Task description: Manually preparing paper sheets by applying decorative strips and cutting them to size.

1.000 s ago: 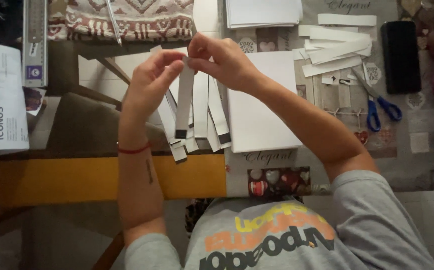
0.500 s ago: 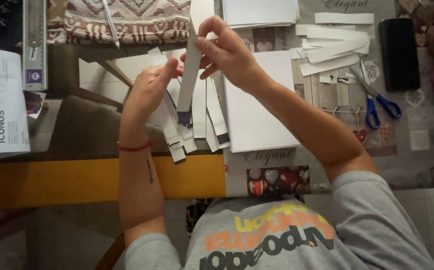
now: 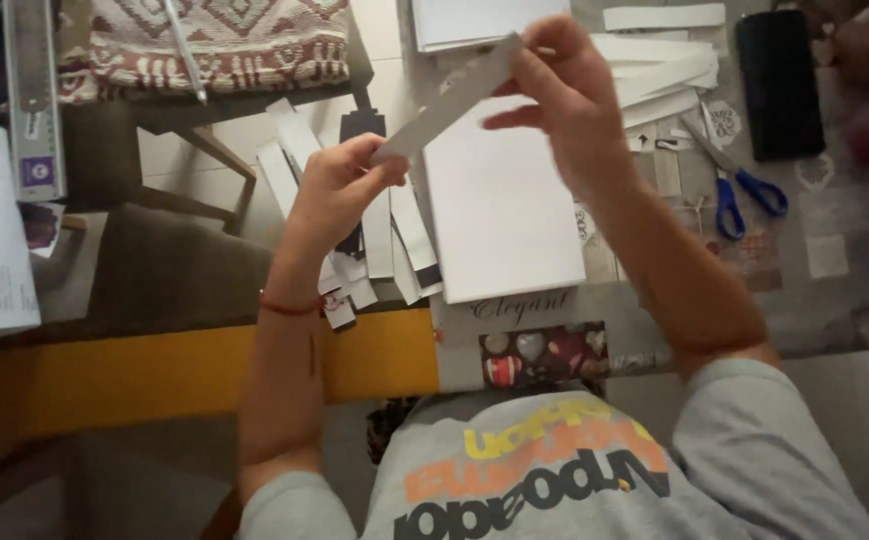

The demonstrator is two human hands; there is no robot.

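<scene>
Paper strip (image 3: 451, 97), now lifted clear of the strips (image 3: 384, 235) on the desk (image 3: 834, 300) and tilted: left hand (image 3: 339, 190) and right hand (image 3: 564, 90) each pinch one end.

The white sheet (image 3: 499, 210) offers open room mid-table; cut strips (image 3: 654, 70) and scissors (image 3: 739, 185) crowd the far right, seemingly overlapping, blurred.

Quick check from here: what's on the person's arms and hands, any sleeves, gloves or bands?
Both hands are bare, no gloves. The left hand has a thin red cord round its wrist. The right hand shows no band or ring. Short grey sleeves end above the elbows; forearms are uncovered.
</scene>
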